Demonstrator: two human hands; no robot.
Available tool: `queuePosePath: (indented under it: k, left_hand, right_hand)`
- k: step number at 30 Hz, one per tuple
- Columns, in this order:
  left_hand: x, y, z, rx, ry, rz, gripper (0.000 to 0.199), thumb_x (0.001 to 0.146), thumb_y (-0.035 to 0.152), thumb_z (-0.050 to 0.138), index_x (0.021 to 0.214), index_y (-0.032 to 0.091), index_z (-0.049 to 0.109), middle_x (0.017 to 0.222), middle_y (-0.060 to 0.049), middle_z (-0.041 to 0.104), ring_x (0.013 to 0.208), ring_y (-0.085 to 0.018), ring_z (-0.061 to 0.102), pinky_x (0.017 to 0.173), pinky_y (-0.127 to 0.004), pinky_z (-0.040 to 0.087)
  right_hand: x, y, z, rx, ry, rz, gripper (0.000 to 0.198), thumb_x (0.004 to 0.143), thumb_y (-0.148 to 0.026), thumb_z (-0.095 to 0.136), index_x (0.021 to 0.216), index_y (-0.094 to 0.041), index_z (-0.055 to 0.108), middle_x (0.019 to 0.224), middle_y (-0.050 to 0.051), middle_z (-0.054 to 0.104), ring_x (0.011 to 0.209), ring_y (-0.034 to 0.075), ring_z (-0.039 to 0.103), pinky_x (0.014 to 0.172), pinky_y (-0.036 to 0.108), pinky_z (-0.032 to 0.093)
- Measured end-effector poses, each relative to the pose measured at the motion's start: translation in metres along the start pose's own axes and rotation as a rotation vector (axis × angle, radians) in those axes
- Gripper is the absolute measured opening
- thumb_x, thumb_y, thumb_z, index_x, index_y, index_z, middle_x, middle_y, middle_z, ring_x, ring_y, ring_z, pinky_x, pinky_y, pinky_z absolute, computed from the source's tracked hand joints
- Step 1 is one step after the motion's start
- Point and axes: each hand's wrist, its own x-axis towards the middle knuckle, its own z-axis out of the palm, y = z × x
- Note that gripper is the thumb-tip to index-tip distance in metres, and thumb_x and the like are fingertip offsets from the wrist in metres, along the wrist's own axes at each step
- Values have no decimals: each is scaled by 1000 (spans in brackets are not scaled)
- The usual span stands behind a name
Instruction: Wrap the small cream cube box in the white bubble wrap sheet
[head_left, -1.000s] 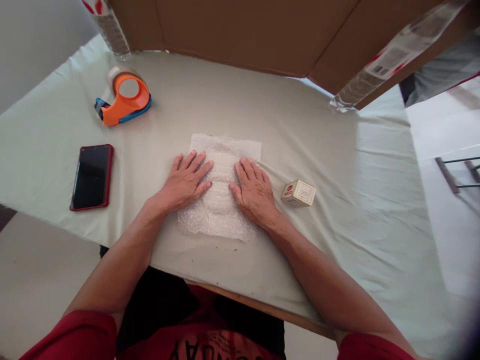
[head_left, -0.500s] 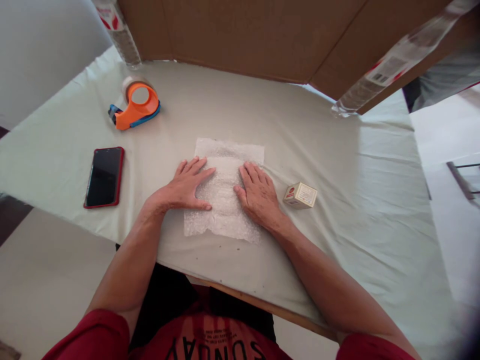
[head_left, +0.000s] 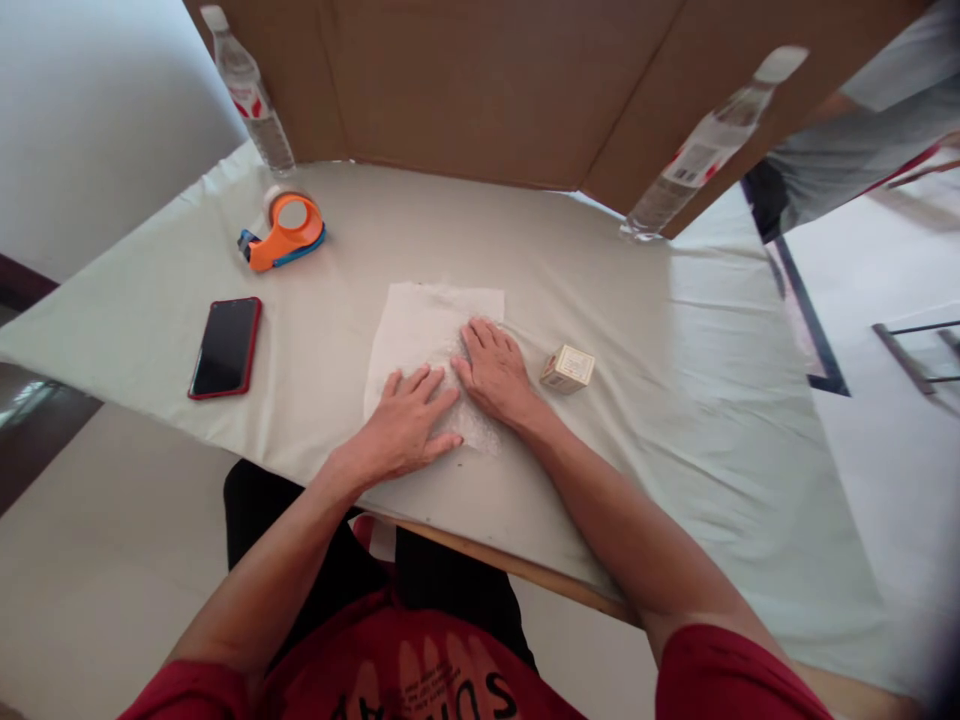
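A sheet of bubble wrap [head_left: 420, 320] lies flat on the cloth-covered table. My left hand [head_left: 409, 425] rests on its near left part, palm down with the fingers spread. On its right side lies my right hand [head_left: 493, 370], also palm down, fingers stretched out and fairly close together. Neither hand grips anything. Just right of my right hand sits a small cream printed box [head_left: 568, 369], apart from the fingers. Both hands cover parts of the sheet's near half.
An orange and blue tape dispenser [head_left: 289, 235] and a phone in a red case [head_left: 226, 347] lie to the left. Along the back stands a large cardboard panel [head_left: 465, 90], with a bottle [head_left: 259, 110] at left and another bottle [head_left: 694, 160] at right. A person's grey clothing [head_left: 847, 160] shows beyond.
My left hand has slid toward me and to the right across the bubble wrap, nearer my right hand. My right hand stays on the right side. The camera view has shifted.
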Motion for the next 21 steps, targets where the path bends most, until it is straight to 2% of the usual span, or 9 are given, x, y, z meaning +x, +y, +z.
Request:
queuePosePath:
  k: [1, 4, 8, 11, 13, 16, 18, 21]
  left_hand:
    - [-1, 4, 8, 6, 18, -30, 63, 94, 47, 58, 148, 17, 47, 162, -20, 33, 152, -40, 26, 121, -66, 17]
    - [-6, 4, 24, 5, 65, -20, 66, 94, 53, 57, 149, 19, 46, 164, -18, 31, 154, -38, 22, 122, -65, 12]
    - [-12, -4, 23, -10, 50, 24, 70, 90, 57, 60, 149, 20, 48, 164, -17, 31, 154, -37, 22, 123, -63, 12]
    - [-13, -5, 19, -37, 50, 30, 72, 88, 58, 62, 147, 20, 50, 163, -18, 32, 153, -38, 24, 123, -64, 13]
    - [-14, -4, 18, -66, 69, 38, 70, 88, 58, 63, 145, 19, 53, 162, -19, 34, 153, -39, 24, 123, -64, 15]
    - [-21, -6, 15, -107, 173, 47, 60, 91, 53, 61, 139, 17, 58, 161, -20, 36, 153, -37, 27, 123, -62, 18]
    - [-29, -12, 15, -132, 289, 22, 49, 94, 46, 58, 135, 18, 60, 157, -18, 43, 150, -34, 33, 123, -59, 23]
    - [-43, -25, 17, -170, 415, -23, 38, 94, 36, 57, 127, 18, 65, 141, -17, 60, 142, -32, 47, 117, -55, 36]
  right_hand:
    - [1, 0, -3, 2, -16, -15, 56, 99, -32, 46, 148, -4, 46, 157, 21, 43, 147, 34, 37, 120, 50, 30]
    - [0, 4, -20, 13, -54, -88, 54, 99, -35, 45, 144, -6, 50, 155, 22, 45, 146, 34, 39, 117, 49, 35]
    - [-17, 24, -57, -16, 4, -155, 50, 98, -39, 47, 140, -13, 54, 154, 20, 48, 143, 35, 43, 114, 54, 38]
    - [-39, 55, -72, -77, 55, -73, 57, 90, -40, 57, 140, -13, 52, 150, 21, 51, 138, 39, 47, 109, 58, 41]
    - [-52, 77, -72, -100, 51, 49, 63, 84, -41, 63, 139, -13, 52, 145, 22, 55, 132, 43, 52, 102, 61, 45]
    - [-65, 98, -63, -28, 33, 176, 57, 80, -39, 64, 132, -15, 57, 130, 20, 66, 118, 41, 62, 96, 57, 50]
    - [-69, 98, -61, 63, 86, 198, 51, 80, -39, 64, 126, -17, 61, 123, 17, 69, 111, 38, 65, 93, 53, 52]
    - [-72, 74, -67, 219, 209, 154, 48, 80, -44, 67, 122, -20, 63, 114, 13, 73, 98, 33, 69, 87, 48, 54]
